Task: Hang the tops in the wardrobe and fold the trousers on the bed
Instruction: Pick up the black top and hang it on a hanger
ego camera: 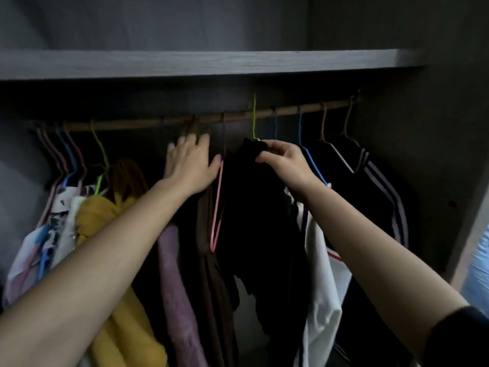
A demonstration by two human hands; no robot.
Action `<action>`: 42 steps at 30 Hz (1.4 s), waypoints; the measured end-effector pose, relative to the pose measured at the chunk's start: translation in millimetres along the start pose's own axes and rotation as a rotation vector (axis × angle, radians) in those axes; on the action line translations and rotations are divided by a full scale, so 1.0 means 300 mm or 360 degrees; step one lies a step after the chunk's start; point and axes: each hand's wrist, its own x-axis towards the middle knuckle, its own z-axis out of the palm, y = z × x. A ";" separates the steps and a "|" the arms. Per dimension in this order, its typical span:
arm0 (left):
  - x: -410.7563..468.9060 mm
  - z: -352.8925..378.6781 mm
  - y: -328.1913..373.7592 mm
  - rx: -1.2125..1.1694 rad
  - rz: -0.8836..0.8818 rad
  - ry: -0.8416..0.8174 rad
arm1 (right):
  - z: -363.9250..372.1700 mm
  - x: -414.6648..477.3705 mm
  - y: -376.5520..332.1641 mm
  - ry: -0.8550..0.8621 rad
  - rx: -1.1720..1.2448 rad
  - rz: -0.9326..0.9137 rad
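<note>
Hands meet just below the wooden rail (158, 123), which runs across the wardrobe from nine o'clock up toward two o'clock under a grey shelf (185, 63). The right hand (284, 161) pinches the collar of a black top (254, 207) between thumb and curled fingers, right where the cloth bunches round the neck of a green hanger (254, 120). That hanger's hook rises at twelve o'clock across the rail, its tip above the wood; whether it sits on the rail cannot be told in the dim light. The black top hangs down from the grip toward six o'clock, near the middle of the row. At its nine o'clock side the left hand (190, 162) is spread wide, fingers straight and pressed against the dark clothes there, thumb beside a pink hanger (217, 202) that slants down next to a brown garment (209, 234). Farther toward eight o'clock hang a purple garment (172, 260) and a yellow garment (105, 215). At the black top's four o'clock side is a white garment (322, 274), and toward three o'clock a black jacket with pale stripes (375, 181), with a blue hanger (300, 128) between.
</note>
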 end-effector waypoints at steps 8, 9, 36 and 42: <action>0.165 0.133 -0.002 -0.0019 -0.0096 0.0177 | 0.012 0.177 0.242 -0.0132 -0.0133 -0.0005; 0.166 0.146 -0.010 -0.0020 -0.0084 0.0210 | 0.010 0.185 0.266 -0.0123 -0.0157 -0.0036; -0.731 0.142 0.252 -0.0971 -0.0029 -0.0440 | -0.074 -0.713 0.258 0.0349 -0.1315 0.0092; -0.975 0.086 0.355 -0.0971 0.0046 -0.0554 | -0.137 -0.967 0.275 0.0353 -0.1545 0.0170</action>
